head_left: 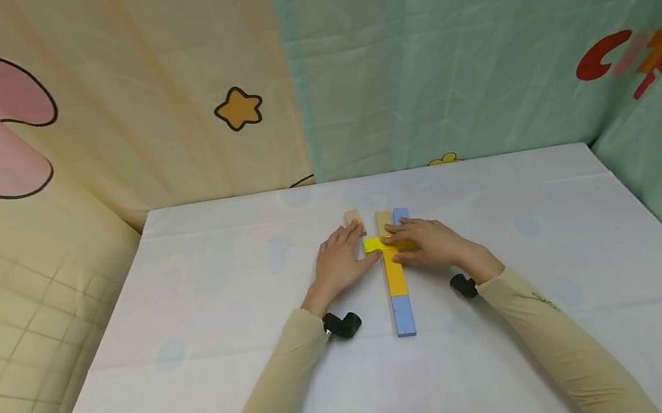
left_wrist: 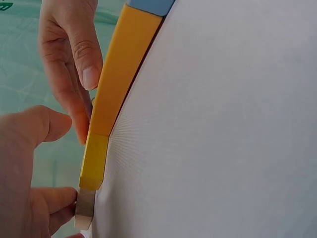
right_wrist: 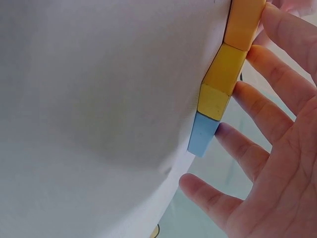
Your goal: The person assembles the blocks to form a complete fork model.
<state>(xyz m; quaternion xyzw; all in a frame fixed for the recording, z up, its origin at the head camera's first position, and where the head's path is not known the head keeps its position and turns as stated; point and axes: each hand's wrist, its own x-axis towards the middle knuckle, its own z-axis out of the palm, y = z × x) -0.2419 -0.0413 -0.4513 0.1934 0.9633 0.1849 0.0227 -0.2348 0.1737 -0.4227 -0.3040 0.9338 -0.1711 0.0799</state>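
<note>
Flat blocks form a cross-like shape on the white table. A yellow block (head_left: 372,245) lies crosswise, with an orange block (head_left: 395,275) and a blue block (head_left: 403,315) in line on its near side. Beyond it are a tan block (head_left: 383,221) and a second blue block (head_left: 400,214). My left hand (head_left: 337,262) has its fingertips at another tan block (head_left: 351,217), its thumb by the yellow one. Spread fingers of my right hand (head_left: 433,242) rest on or against the yellow block's right part, partly covering it. In the right wrist view they reach along the orange, yellow and blue blocks (right_wrist: 203,135).
The white tabletop (head_left: 187,289) extends around the blocks on every side. Printed curtains (head_left: 408,40) hang behind its back edge and along the sides. A black wrist camera (head_left: 343,325) sits at the left wrist, another (head_left: 464,286) at the right.
</note>
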